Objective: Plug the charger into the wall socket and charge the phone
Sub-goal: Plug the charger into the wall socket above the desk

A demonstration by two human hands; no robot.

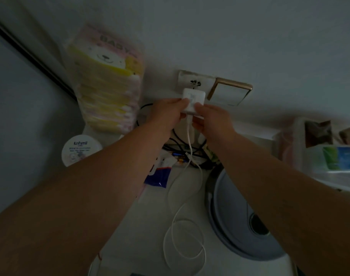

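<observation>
A white square charger is held up against the wall socket, just below its dark pin holes. My left hand grips the charger's left side and my right hand pinches its lower right corner. A white cable hangs from the charger's underside and loops on the white surface below. I cannot tell whether the prongs are in the socket. No phone is in view.
A gold-framed switch sits right of the socket. A stacked baby-wipes pack and a round tin stand at the left. Black cables, small packets and a round white device lie below. A clear box is at right.
</observation>
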